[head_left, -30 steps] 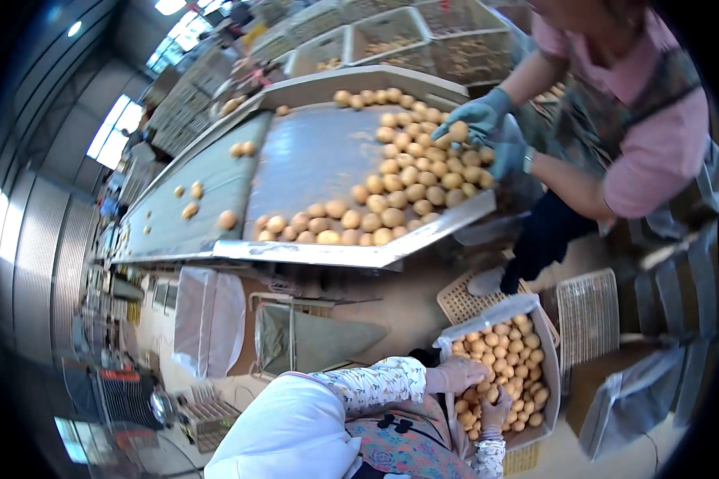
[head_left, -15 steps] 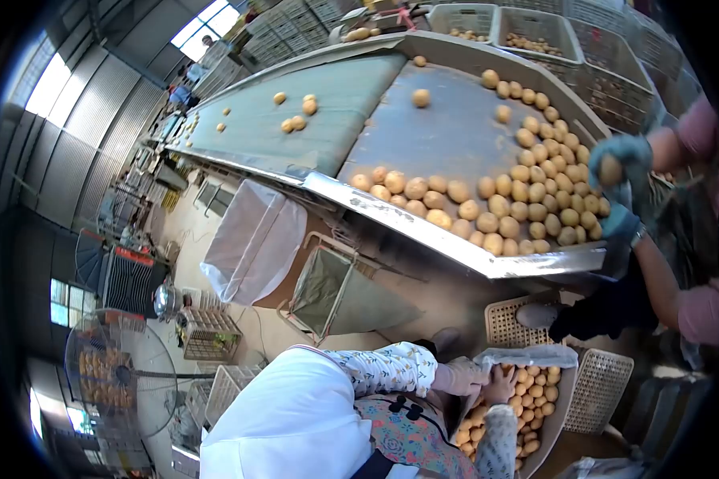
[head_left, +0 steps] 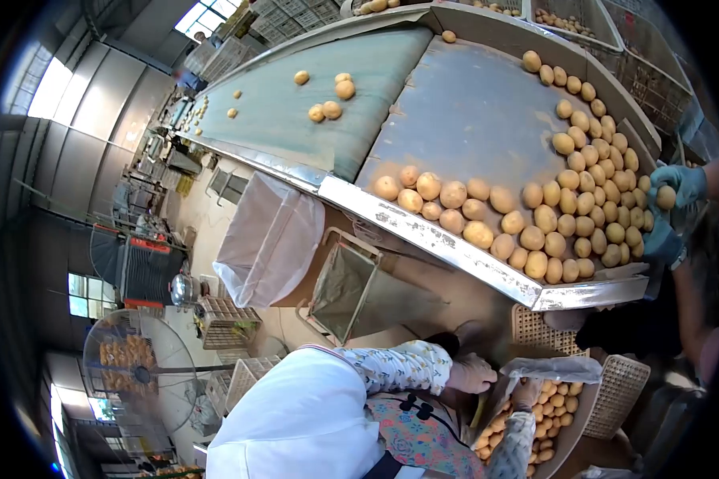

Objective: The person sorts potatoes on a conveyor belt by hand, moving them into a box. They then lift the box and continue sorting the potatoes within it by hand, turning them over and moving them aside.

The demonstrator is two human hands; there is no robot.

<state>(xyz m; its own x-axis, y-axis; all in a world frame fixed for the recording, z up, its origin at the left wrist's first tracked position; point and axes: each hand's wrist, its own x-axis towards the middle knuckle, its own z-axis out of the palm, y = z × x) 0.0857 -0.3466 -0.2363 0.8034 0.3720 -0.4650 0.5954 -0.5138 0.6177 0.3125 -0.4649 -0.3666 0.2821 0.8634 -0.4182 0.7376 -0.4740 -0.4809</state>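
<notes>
At the right edge my right hand (head_left: 683,182), in a teal glove, holds a potato (head_left: 665,197). My left hand (head_left: 663,239), also gloved in teal, lies against the edge of the heaped potatoes (head_left: 599,199); its fingers are partly hidden, so its grip does not show. The potatoes rest on the grey metal sorting surface (head_left: 471,104), massed near my hands and along the metal rim (head_left: 455,247). A green conveyor belt (head_left: 272,120), with a few potatoes on it, adjoins this surface.
Below, a co-worker in a white head covering (head_left: 295,415) and floral sleeves reaches into a lined crate of potatoes (head_left: 563,431). A white sack (head_left: 268,239), a green cloth stand (head_left: 343,287), a fan (head_left: 140,371) and a woven crate (head_left: 615,395) stand around. More crates line the top right.
The view has shifted, putting my hands farther right. The potato in my right hand is now in clearer view. The co-worker's gloved hand has come slightly away from the crate liner.
</notes>
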